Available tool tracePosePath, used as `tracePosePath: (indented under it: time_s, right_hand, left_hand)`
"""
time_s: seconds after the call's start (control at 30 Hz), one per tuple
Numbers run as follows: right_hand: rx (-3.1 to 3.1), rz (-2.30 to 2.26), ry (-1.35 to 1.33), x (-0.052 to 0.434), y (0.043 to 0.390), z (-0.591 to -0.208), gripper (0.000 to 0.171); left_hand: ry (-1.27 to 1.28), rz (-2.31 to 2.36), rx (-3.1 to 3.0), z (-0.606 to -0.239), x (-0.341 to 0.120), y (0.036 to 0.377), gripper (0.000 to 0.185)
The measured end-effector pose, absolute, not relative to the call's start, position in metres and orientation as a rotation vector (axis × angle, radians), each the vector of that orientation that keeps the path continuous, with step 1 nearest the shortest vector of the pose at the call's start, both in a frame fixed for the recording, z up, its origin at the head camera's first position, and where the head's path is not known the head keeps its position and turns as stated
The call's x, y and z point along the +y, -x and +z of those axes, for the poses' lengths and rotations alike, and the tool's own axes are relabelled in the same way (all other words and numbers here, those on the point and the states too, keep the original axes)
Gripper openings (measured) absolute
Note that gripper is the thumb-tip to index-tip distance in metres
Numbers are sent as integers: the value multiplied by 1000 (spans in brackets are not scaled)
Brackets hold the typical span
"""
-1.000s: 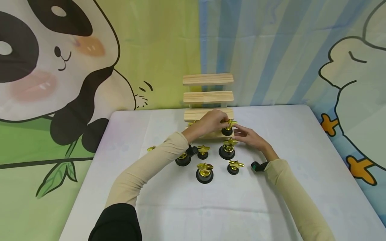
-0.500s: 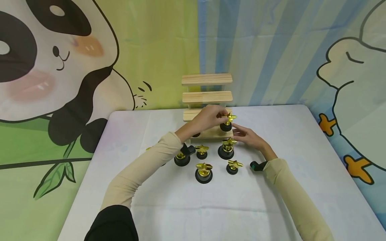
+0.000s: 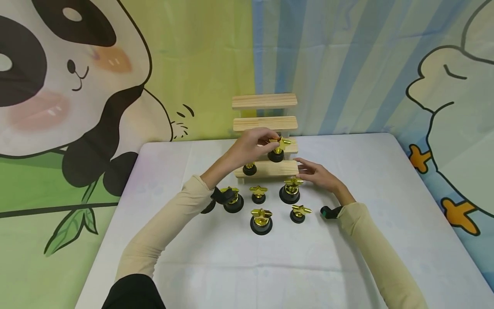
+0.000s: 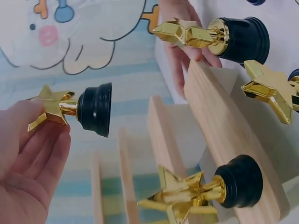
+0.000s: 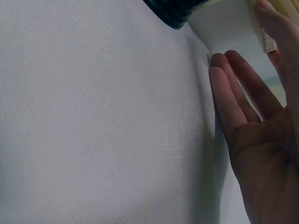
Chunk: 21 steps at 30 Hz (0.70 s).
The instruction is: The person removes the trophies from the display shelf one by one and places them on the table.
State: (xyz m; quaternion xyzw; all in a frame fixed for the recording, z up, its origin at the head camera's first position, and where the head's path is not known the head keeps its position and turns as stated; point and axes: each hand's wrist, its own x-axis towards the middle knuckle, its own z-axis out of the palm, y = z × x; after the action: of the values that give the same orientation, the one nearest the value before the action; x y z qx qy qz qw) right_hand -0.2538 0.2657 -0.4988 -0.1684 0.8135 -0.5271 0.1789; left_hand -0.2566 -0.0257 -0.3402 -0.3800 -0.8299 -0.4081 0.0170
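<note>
In the head view, my left hand (image 3: pixel 256 146) pinches a gold star trophy (image 3: pixel 276 155) by its star, above the bottom step of a wooden tiered rack (image 3: pixel 272 169). The left wrist view shows this trophy (image 4: pixel 93 109) lying sideways in the picture, its black base free of the fingers. Another small star trophy (image 3: pixel 250 170) stands at the left of the bottom step. My right hand (image 3: pixel 318 176) is at that step's right end, near a larger trophy (image 3: pixel 289 195). In the right wrist view, the right hand's fingers (image 5: pixel 229 98) are extended beside the white cloth.
Several more star trophies stand on the white-covered table (image 3: pixel 308 266) in front of the rack, including a larger front trophy (image 3: pixel 261 225) and a small trophy (image 3: pixel 298 216). The upper steps (image 3: pixel 265 123) rise toward a cartoon-printed backdrop (image 3: pixel 200 64).
My left hand has moved up and left with the trophy, away from the bottom step's right end. The small trophy at that step's left has come into view. My right hand has stayed put.
</note>
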Motion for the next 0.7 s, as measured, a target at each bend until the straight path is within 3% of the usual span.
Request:
tracePosePath:
  time_s: [0.47,0.7]
  right_hand:
    - [2321,-1472,461,265,253,-499,65]
    - [2327,-1435,470,259,244,-478,66]
  left_hand:
    - [981,-1422,-2427,-334,-85,243,24]
    - [915,-1372,-2403,-339,-118,234,21]
